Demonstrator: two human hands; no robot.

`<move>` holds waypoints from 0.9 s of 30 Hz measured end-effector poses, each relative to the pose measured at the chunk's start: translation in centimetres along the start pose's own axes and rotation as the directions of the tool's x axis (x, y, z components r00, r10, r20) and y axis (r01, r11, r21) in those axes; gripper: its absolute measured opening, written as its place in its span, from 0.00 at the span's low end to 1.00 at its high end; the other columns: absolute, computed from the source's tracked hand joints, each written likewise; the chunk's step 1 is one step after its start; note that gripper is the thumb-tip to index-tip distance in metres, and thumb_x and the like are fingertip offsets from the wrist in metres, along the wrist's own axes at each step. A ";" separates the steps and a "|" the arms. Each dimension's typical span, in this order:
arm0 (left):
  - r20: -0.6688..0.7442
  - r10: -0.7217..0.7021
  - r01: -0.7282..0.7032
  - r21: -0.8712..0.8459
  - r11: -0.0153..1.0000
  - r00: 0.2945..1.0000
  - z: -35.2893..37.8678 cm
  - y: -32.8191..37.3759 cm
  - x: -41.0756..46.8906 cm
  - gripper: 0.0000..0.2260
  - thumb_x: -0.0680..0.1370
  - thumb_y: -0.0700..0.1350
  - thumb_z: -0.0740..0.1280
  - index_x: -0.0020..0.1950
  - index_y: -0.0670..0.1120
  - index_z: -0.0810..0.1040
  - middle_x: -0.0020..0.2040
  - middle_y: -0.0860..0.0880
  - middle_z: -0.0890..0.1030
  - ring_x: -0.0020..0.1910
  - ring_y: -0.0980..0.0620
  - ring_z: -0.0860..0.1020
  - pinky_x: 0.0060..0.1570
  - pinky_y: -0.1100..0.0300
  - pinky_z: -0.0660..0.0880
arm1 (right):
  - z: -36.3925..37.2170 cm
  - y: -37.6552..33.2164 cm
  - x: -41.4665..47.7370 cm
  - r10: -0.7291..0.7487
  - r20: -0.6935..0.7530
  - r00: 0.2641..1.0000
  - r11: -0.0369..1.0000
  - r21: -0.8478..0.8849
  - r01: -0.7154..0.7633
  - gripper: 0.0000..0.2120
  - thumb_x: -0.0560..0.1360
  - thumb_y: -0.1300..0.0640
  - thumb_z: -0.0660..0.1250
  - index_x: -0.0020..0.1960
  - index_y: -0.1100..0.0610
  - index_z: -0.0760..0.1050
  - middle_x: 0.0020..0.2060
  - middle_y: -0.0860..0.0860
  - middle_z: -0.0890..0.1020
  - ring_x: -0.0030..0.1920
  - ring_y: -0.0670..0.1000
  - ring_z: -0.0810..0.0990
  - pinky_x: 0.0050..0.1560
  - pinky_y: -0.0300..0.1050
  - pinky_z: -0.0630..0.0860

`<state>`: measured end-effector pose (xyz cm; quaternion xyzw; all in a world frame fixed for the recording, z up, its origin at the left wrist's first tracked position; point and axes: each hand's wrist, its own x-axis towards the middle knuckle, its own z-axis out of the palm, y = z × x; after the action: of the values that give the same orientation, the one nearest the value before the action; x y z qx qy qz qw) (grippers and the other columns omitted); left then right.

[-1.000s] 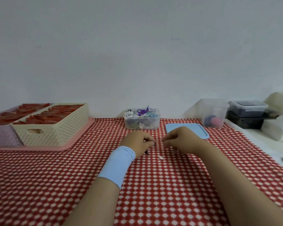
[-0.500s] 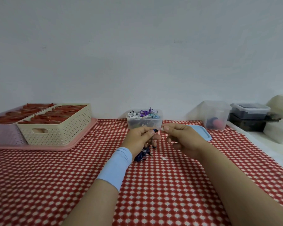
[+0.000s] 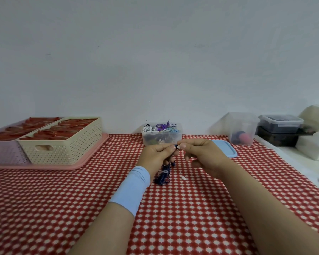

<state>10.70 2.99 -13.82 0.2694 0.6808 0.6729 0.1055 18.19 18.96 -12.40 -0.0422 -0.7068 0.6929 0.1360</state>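
My left hand pinches the upper end of a dark blue bundled earphone cable, whose coiled part hangs down under the hand to the red checked tablecloth. My right hand pinches a tiny white piece right against the earbud held at my left fingertips. The two hands meet just above the table, in front of a clear tub of tangled earphones. A small white scrap lies on the cloth below my right hand.
A light blue lid lies right of the tub. A cream basket and a lilac basket with red items stand on a pink tray at the left. Clear and dark containers and white boxes line the right.
Both hands rose from the cloth, lifting the blue earphone bundle with them. They now meet fingertip to fingertip higher up, with the bundle dangling under the left hand.
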 end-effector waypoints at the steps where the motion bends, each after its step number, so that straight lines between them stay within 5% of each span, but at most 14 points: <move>1: -0.004 -0.013 0.013 -0.023 1.000 1.000 0.1 0.0 0.0 0.07 0.79 0.44 0.68 0.53 0.47 0.86 0.41 0.51 0.86 0.36 0.56 0.79 0.41 0.62 0.76 | 0.1 0.0 0.0 -0.005 -0.007 1.000 1.000 0.003 0.005 0.06 0.77 0.60 0.70 0.51 0.56 0.86 0.37 0.52 0.84 0.33 0.47 0.75 0.27 0.37 0.67; 7: 0.006 -0.073 0.073 -0.168 0.983 0.997 0.4 0.0 -0.1 0.06 0.79 0.43 0.69 0.50 0.47 0.86 0.43 0.47 0.86 0.37 0.53 0.78 0.42 0.59 0.75 | 0.2 0.3 0.1 -0.043 -0.020 0.999 0.999 -0.003 0.043 0.08 0.77 0.59 0.70 0.54 0.58 0.86 0.41 0.55 0.86 0.33 0.47 0.76 0.27 0.37 0.68; 15: 0.034 -0.046 0.049 -0.092 0.995 0.998 0.4 0.0 -0.3 0.06 0.79 0.41 0.69 0.49 0.47 0.86 0.41 0.48 0.86 0.38 0.53 0.77 0.45 0.58 0.76 | -0.5 0.2 -0.1 0.059 0.061 0.996 0.998 0.022 -0.060 0.08 0.78 0.58 0.69 0.54 0.56 0.86 0.42 0.53 0.85 0.35 0.47 0.77 0.30 0.38 0.69; 27: -0.039 -0.040 0.038 -0.045 0.998 0.998 0.7 0.4 -0.3 0.06 0.79 0.43 0.68 0.49 0.48 0.86 0.42 0.51 0.86 0.35 0.57 0.78 0.40 0.62 0.75 | 0.2 0.1 0.0 -0.056 -0.045 0.997 0.997 -0.062 0.053 0.07 0.78 0.58 0.70 0.53 0.55 0.85 0.40 0.52 0.86 0.32 0.47 0.79 0.32 0.41 0.71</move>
<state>11.42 3.40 -13.58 0.2402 0.6727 0.6910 0.1109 18.11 18.77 -12.51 -0.0434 -0.7251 0.6659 0.1699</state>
